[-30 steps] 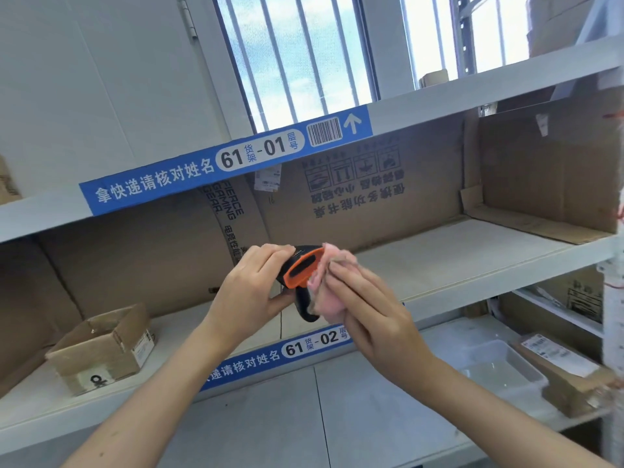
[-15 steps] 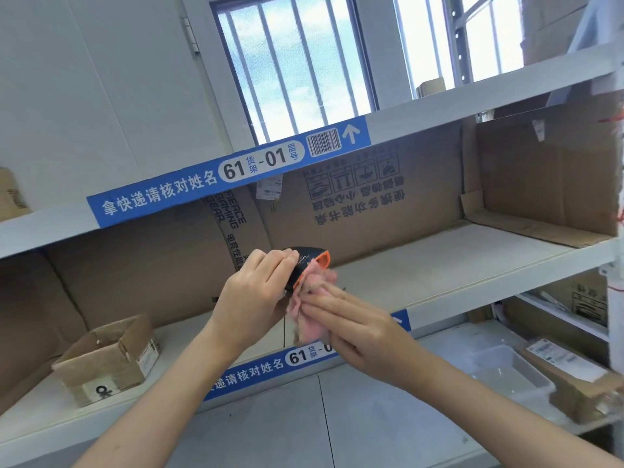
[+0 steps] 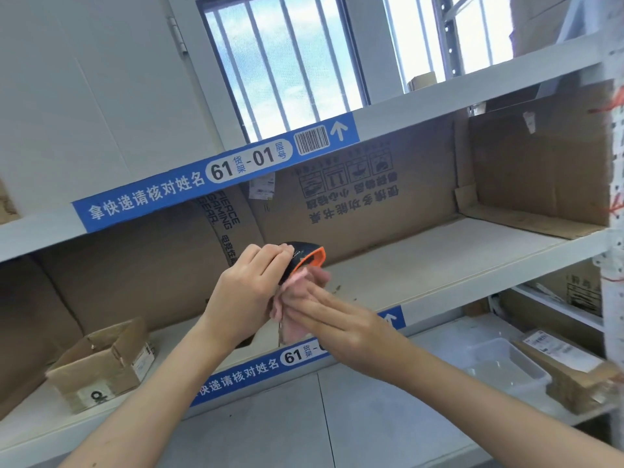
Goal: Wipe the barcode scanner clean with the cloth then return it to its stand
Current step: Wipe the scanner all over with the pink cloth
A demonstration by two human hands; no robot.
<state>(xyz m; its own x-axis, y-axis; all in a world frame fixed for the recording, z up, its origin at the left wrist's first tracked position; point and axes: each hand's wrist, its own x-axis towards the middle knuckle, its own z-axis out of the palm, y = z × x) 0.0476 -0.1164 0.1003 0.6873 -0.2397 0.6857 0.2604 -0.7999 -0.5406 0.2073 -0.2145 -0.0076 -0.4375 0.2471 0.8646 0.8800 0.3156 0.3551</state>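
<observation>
A black barcode scanner [image 3: 301,255] with an orange rim is held up in front of the middle shelf. My left hand [image 3: 248,288] grips its head from the left, so most of the body and handle are hidden. A pink cloth [image 3: 293,310] hangs below the scanner's head, pressed against it by my right hand [image 3: 332,320], whose fingers lie flat on the cloth. No stand for the scanner is in view.
White shelving [image 3: 439,265] lined with flattened cardboard fills the view. A small open carton [image 3: 101,363] sits on the middle shelf at left. On the lower shelf at right are a clear plastic tub [image 3: 503,363] and a brown parcel [image 3: 567,369].
My right hand and the cloth slid down from the scanner's orange front to below its head. More of the orange rim now shows. The camera view shifted slightly.
</observation>
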